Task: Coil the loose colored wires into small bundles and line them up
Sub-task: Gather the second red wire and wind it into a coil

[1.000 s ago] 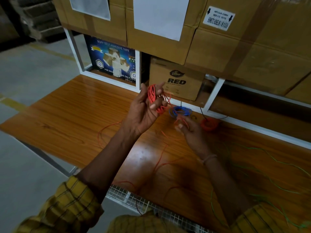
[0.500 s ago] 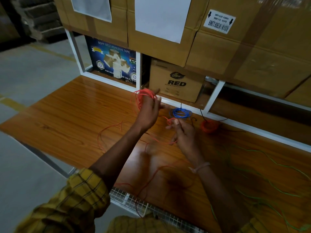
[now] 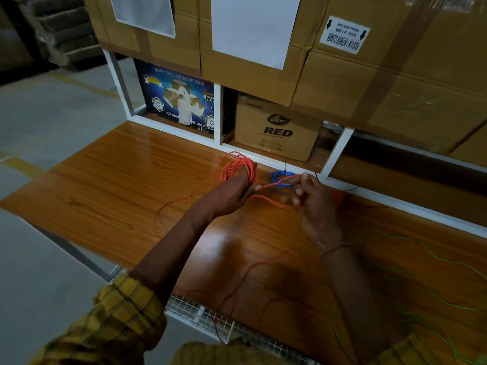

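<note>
While the left hand (image 3: 232, 192) grips a coil of orange wire (image 3: 235, 165) raised above the desk (image 3: 110, 185), the right hand (image 3: 313, 198) pinches its loose strand near a blue bundle (image 3: 279, 180) lying by the shelf frame (image 3: 334, 151). Green wires (image 3: 432, 259) sprawl at right.

Two bare forearms, sleeves pushed up near the elbows. Left sleeve (image 3: 116, 320) is mustard-yellow plaid with dark check lines, bunched in folds. Right sleeve (image 3: 411, 351) same fabric, only partly in frame at bottom edge. Thin band (image 3: 333, 249) around the right wrist. Same yellow plaid shirt (image 3: 224, 354) at bottom centre. Hands bare, no gloves.
</note>
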Tool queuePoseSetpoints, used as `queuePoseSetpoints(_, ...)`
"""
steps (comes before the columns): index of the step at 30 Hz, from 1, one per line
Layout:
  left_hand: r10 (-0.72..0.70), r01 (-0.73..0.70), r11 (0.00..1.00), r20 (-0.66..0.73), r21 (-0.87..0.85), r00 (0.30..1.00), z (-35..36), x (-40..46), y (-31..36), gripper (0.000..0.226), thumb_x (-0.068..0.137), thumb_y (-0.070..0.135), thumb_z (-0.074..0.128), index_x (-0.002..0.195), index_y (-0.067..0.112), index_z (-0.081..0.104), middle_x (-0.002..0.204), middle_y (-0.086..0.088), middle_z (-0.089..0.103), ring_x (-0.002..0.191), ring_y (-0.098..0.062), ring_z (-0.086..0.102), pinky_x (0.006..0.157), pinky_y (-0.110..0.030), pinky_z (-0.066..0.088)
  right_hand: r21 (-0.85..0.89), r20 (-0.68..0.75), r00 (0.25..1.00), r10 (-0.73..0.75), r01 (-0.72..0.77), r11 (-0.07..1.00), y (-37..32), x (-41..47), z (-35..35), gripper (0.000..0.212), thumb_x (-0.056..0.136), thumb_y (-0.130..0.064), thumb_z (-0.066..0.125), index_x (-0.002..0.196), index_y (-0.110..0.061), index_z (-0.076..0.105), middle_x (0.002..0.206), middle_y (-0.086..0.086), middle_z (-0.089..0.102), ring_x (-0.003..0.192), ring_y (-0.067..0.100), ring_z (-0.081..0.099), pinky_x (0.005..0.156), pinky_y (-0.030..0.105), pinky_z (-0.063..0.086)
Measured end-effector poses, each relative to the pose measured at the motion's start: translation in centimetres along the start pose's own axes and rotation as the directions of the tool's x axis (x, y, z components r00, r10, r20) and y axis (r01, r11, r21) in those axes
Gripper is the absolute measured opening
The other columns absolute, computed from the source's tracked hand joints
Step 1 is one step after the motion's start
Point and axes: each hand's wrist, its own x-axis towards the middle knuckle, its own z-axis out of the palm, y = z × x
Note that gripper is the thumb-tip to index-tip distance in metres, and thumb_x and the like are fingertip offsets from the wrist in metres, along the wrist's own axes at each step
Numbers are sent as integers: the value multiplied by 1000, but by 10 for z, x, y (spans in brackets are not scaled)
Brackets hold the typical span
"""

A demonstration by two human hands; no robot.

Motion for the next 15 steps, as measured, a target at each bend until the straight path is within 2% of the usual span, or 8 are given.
queuePoseSetpoints(3,-25,24,999,14,28,1000,-5,-1,-5,57,110,34,52,156,11,27,113,-17,66,103,-30,68,93,-51,56,132,201,977,76,-104,986,-5,-3,-3,34,111,-25,37,95,-3,56,56,-3,35,34,5,28,36,21,32)
queuePoseSetpoints(4,-15,14,999,26,43,1000,-7,-1,-8,53,110,35,51,152,10,30,111,-15,65,100,-28,67,92,-50,57,129,260,961,90,-127,983,-7,-3,-5,33,111,-25,37,96,-3,56,55,-3,33,33,4,27,34,19,29)
queuePoseSetpoints(6,18,-19,1000,55,19,998,-9,-4,-10,47,111,36,49,149,12,35,117,-10,62,98,-18,64,90,-38,54,23,310,946,91,-103,994,-13,1,-13,31,110,-25,40,98,-2,58,56,-3,31,33,4,25,34,18,26)
queuePoseSetpoints(9,43,-27,994,168,-101,985,-14,-14,-3,43,109,48,47,140,18,44,105,-14,63,88,-19,66,82,-34,59,-182,301,953,36,20,983,-20,11,-22,32,110,-26,44,101,0,61,59,0,28,36,6,24,37,21,23)
queuePoseSetpoints(11,55,-13,987,263,-160,963,-15,-19,5,31,109,45,51,131,23,48,95,-17,64,80,-16,66,77,-28,59,-258,275,961,14,60,964,-21,18,-23,34,109,-29,47,102,0,65,60,1,26,41,10,23,41,24,22)
queuePoseSetpoints(13,60,28,960,301,-278,952,-15,-22,16,14,111,37,51,121,28,54,83,-21,63,74,-19,62,71,-25,54,-317,244,970,-10,89,944,-20,24,-22,37,108,-31,49,105,1,66,58,1,28,44,12,22,42,27,23)
queuePoseSetpoints(15,57,100,883,316,-459,947,-14,-22,21,22,112,32,50,117,14,62,69,-12,55,65,-23,55,63,-23,50,-353,210,977,-37,111,929,-18,30,-20,38,107,-30,51,108,5,67,51,-7,37,42,9,25,40,25,24)
